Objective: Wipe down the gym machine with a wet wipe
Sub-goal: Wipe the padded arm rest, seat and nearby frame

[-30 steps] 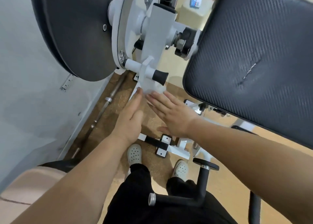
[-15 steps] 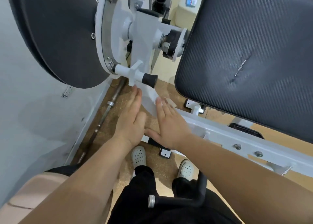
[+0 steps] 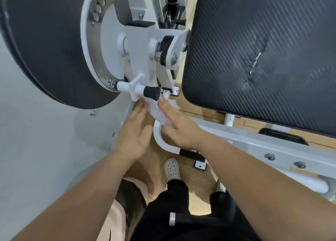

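Hands nearer the knob [image 3: 151, 93] than before | wipe [image 3: 158, 114] sandwiched between my left hand [image 3: 134, 131] and right hand [image 3: 180, 128], fingers [image 3: 140, 109] straight, together | flat hold likely spreads it for wiping.

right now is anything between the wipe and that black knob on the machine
Nothing visible does. The wet wipe sits between the flat left hand and right hand, its top edge just below the black-capped knob, with nothing in between.
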`<state>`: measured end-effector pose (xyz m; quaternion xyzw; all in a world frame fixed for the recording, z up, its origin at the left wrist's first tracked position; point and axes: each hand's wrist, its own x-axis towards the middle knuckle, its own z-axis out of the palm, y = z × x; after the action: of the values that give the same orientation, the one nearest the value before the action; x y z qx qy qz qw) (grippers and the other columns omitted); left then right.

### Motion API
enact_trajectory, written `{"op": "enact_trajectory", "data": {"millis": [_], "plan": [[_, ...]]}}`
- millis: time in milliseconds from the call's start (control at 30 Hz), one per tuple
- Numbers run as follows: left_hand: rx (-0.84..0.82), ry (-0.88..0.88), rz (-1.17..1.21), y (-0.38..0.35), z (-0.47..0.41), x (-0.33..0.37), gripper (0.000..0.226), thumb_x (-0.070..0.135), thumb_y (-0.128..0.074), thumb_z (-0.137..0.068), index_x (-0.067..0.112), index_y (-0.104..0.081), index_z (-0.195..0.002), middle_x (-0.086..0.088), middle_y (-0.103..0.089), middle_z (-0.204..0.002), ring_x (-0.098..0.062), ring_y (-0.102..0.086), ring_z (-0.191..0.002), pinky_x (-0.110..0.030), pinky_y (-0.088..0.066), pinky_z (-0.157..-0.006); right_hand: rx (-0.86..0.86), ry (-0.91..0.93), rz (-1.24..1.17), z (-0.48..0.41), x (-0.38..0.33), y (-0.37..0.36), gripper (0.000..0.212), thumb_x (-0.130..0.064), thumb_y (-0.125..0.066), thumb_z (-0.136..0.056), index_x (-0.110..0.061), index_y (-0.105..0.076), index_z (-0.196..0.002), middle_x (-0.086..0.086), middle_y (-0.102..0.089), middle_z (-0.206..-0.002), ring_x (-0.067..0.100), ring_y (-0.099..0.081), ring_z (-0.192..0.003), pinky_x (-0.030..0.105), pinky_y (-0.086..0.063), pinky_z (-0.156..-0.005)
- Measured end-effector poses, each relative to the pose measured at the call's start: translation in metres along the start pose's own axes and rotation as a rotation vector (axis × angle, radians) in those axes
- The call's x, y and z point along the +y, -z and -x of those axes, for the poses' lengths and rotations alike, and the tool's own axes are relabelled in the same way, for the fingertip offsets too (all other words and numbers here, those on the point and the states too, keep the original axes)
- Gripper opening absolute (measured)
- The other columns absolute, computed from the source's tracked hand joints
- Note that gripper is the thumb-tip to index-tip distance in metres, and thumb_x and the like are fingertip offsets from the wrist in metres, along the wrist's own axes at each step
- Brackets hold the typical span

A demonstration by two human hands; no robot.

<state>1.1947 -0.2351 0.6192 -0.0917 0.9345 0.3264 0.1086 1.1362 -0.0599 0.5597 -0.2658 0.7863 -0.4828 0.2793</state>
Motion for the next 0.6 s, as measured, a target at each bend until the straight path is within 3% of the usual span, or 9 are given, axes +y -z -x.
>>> {"op": "enact_trajectory", "data": {"millis": [67,133,233,333,433,533,600], "plan": [[0.136,-0.068,-0.181,0.013,0.005,0.014,0.059,0.025,-0.046,-0.084,0.009,-0.060,-0.139,-0.009,-0.061,-0.140,-0.028,-0.055,-0.127,-0.025,-0.035,-0.101,0.026,-0.115,-0.350,-0.012,-0.020,0.012,0.070,-0.020,-0.042,-0.101,-0.033,-0.016,-0.165,-0.012,-0.014,-0.171,0.001,-0.014,-0.153,0.024,-0.019,-0.125],[0.283,-0.194,-0.325,0.025,0.008,0.024,0.052,0.023,-0.050,-0.080,0.004,-0.067,-0.125,-0.014,-0.067,-0.120,-0.035,-0.061,-0.110,-0.033,-0.042,-0.095,0.050,-0.140,-0.593,-0.027,-0.038,0.021,0.070,-0.021,-0.039,-0.099,-0.031,-0.017,-0.164,-0.016,-0.013,-0.171,-0.002,-0.010,-0.153,0.024,-0.012,-0.126],[0.289,-0.206,-0.553,0.038,0.001,0.031,0.072,0.020,-0.057,-0.080,0.005,-0.046,-0.150,-0.017,-0.048,-0.152,-0.034,-0.046,-0.138,-0.051,-0.036,-0.115,0.083,-0.040,-0.664,-0.044,-0.045,0.027,0.069,-0.022,-0.037,-0.101,-0.029,-0.012,-0.165,-0.022,-0.008,-0.168,-0.012,-0.008,-0.147,0.008,-0.011,-0.118],[0.155,-0.115,-0.623,0.038,-0.010,0.033,0.089,0.017,-0.066,-0.082,0.013,-0.025,-0.161,-0.010,-0.017,-0.170,-0.032,-0.025,-0.153,-0.061,-0.020,-0.122,-0.001,-0.062,-0.602,-0.047,-0.037,0.017,0.073,-0.039,-0.042,-0.098,-0.041,-0.010,-0.163,-0.026,-0.006,-0.169,-0.007,-0.004,-0.153,0.026,-0.009,-0.127],[0.158,-0.109,-0.613,0.037,-0.011,0.030,0.092,0.012,-0.069,-0.080,0.016,-0.026,-0.162,-0.008,-0.013,-0.171,-0.032,-0.025,-0.153,-0.058,-0.017,-0.123,-0.094,-0.073,-0.633,-0.037,-0.016,0.008,0.088,-0.057,-0.060,-0.092,-0.034,-0.015,-0.164,-0.014,-0.016,-0.171,0.005,-0.008,-0.158,0.024,-0.014,-0.126],[0.156,-0.100,-0.621,0.036,-0.011,0.028,0.093,0.012,-0.070,-0.081,0.018,-0.025,-0.162,-0.004,-0.009,-0.172,-0.030,-0.023,-0.154,-0.056,-0.013,-0.124,-0.011,-0.044,-0.694,-0.030,-0.046,0.030,0.067,-0.042,-0.043,-0.102,-0.032,-0.020,-0.164,-0.018,-0.020,-0.169,-0.001,-0.016,-0.154,0.024,-0.016,-0.124],[0.151,-0.094,-0.608,0.035,-0.012,0.026,0.095,0.012,-0.070,-0.081,0.019,-0.022,-0.163,-0.002,-0.004,-0.173,-0.029,-0.019,-0.156,-0.056,-0.012,-0.124,-0.006,-0.014,-0.754,-0.028,-0.063,0.044,0.052,-0.029,-0.038,-0.110,-0.032,-0.027,-0.160,-0.027,-0.033,-0.159,-0.018,-0.029,-0.141,0.013,-0.026,-0.116]]}}
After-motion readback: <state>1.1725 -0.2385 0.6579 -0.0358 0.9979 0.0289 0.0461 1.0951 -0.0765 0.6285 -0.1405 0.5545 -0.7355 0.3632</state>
